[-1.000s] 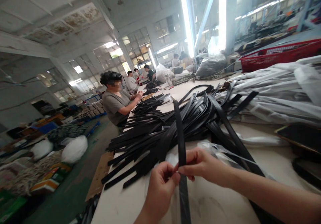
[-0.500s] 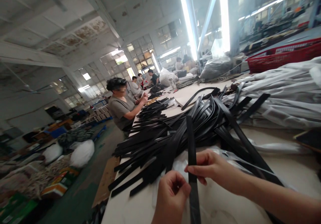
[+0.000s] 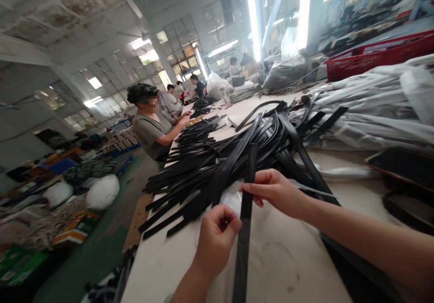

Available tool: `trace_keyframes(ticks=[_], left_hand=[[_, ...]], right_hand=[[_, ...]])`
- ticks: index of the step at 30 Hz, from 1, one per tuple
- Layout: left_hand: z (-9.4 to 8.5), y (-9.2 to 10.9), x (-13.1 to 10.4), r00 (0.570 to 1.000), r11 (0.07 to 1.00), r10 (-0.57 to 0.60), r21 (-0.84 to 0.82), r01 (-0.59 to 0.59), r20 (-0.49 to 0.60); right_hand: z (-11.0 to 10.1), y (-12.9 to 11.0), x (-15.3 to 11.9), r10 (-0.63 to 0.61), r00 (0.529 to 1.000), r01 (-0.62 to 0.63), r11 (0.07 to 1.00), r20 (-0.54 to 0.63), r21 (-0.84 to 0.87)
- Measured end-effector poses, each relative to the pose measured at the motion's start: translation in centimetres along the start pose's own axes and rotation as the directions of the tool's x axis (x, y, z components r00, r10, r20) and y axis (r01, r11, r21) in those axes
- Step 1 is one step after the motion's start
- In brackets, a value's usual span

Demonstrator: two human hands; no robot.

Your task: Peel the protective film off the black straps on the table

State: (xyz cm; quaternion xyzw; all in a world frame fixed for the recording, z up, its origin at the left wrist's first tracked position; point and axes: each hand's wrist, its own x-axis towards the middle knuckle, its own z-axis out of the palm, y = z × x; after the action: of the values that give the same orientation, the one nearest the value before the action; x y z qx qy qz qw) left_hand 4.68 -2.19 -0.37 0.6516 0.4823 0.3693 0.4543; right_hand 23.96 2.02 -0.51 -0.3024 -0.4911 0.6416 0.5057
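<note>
A long, flat black strap (image 3: 247, 212), which looks like a belt strap, runs up the view between my hands. My right hand (image 3: 276, 192) is closed on its upper part, thumb across the front and fingers behind. Lower down, my left hand (image 3: 219, 235) is curled in a pinch at the strap's left edge, its thumb tip against that edge. Just past my hands a large pile of similar black straps (image 3: 190, 174) spreads over the pale table (image 3: 288, 258). Clear plastic (image 3: 231, 198) lies partly hidden behind the held strap.
A co-worker (image 3: 152, 129) stands at the table's left side, with more people farther back. White-wrapped bundles (image 3: 376, 104) lie at right, before a red basket (image 3: 379, 54). A dark flat object (image 3: 403, 167) lies at the right edge. Sacks (image 3: 103, 192) sit on the floor at left.
My view has shifted, so the scene sits higher and farther left. Both hands keep their grip; the strap now leans, its lower end swung left.
</note>
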Motion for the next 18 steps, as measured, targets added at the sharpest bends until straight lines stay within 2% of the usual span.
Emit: trace_keyframes(ticks=[3, 6, 8, 10, 14, 18], left_hand=[[-0.1, -0.5, -0.1, 1.000, 1.000, 0.011, -0.003, -0.011, -0.007], [-0.2, -1.4, 0.0, 0.998, 0.998, 0.045, -0.044, -0.047, -0.045], [-0.3, -1.8, 0.2, 0.997, 0.994, 0.056, -0.087, -0.061, -0.055], [-0.4, -1.8, 0.3, 0.999, 0.996, 0.039, -0.079, -0.042, -0.034], [-0.5, -0.9, 0.4, 1.000, 0.999, -0.024, 0.039, 0.023, 0.007], [-0.6, -0.6, 0.4, 0.998, 0.993, 0.011, 0.119, -0.004, -0.055]], right_hand=[[1.0, 0.3, -0.7, -0.023, 0.997, 0.030, 0.995, 0.073, -0.096], [2.0, 0.9, -1.2, 0.016, 0.975, 0.009, 0.994, 0.222, -0.109], [2.3, 1.1, -1.2, 0.029, 0.960, -0.001, 0.995, 0.280, -0.099], [2.2, 1.1, -1.0, 0.033, 0.972, -0.011, 0.996, 0.232, -0.093], [1.4, 0.6, -0.4, 0.036, 0.998, -0.031, 0.994, 0.050, -0.107], [1.6, 1.7, -0.4, 0.050, 0.992, -0.030, 0.986, 0.119, -0.162]])
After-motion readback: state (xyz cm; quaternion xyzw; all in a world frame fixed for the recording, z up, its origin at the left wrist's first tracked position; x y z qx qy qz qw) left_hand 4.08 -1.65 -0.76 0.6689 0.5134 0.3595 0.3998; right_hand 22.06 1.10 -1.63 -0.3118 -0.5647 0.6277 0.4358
